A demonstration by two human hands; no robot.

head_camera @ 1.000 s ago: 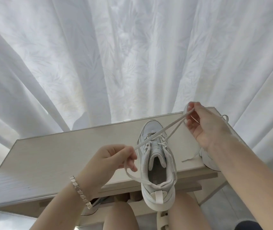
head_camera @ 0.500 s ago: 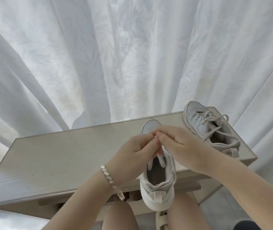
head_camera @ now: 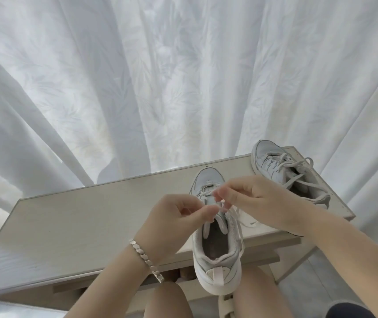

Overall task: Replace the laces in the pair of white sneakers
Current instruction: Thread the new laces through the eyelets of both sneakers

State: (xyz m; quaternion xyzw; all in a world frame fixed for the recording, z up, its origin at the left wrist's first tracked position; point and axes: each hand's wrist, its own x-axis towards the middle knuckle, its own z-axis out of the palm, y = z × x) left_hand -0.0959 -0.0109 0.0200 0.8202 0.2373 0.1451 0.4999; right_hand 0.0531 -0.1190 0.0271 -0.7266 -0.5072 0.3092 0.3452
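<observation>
- My left hand (head_camera: 179, 216) and right hand (head_camera: 252, 198) both pinch the white lace (head_camera: 206, 193) above the near sneaker's (head_camera: 218, 258) tongue.
- That sneaker points away from me, its heel overhanging the front edge of the pale wood-grain table (head_camera: 80, 226).
- The second sneaker (head_camera: 266, 154), loosely laced, sits at the table's far right corner.
- A sheer, leaf-patterned white curtain (head_camera: 160, 88) hangs behind.
- A metal link bracelet (head_camera: 145, 258) circles my left wrist.

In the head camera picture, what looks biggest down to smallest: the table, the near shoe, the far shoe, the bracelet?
table
near shoe
far shoe
bracelet
The near shoe may only look bigger from closeness.
</observation>
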